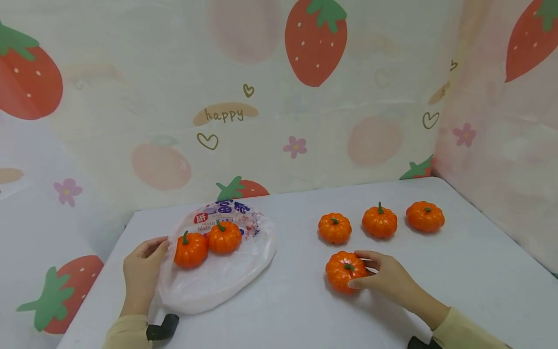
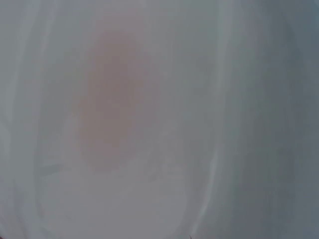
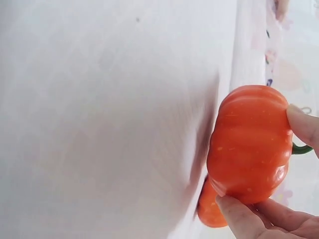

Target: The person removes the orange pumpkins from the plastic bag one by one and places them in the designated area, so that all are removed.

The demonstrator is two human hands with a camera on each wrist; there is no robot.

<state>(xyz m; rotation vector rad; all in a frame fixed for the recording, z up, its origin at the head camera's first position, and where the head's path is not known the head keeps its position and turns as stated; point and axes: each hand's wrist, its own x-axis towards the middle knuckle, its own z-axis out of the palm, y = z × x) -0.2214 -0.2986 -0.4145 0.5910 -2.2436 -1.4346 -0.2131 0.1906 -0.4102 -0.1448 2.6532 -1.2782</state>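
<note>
Thumb and fingers of my right hand (image 1: 385,281) grip a small orange pumpkin (image 1: 342,272) with a green stem, close over the table. In the right wrist view the pumpkin (image 3: 249,144) sits between thumb and fingertips, a shadow beside it. My left hand (image 1: 146,259) pinches the left edge of a clear plastic bag (image 1: 209,295) with red and blue print. The bag is spread round, with two pumpkins (image 1: 191,250) (image 1: 224,237) side by side in it. Whitish plastic fills the left wrist view, where an orange blur (image 2: 114,104) shows through and the hand is hidden.
Three more pumpkins (image 1: 334,228) (image 1: 379,222) (image 1: 425,216) stand in a row at the back right of the white table (image 1: 287,315). Behind and at the sides hangs a strawberry-print cloth (image 1: 316,43). A black wrist mount (image 1: 163,327) sits below the left hand.
</note>
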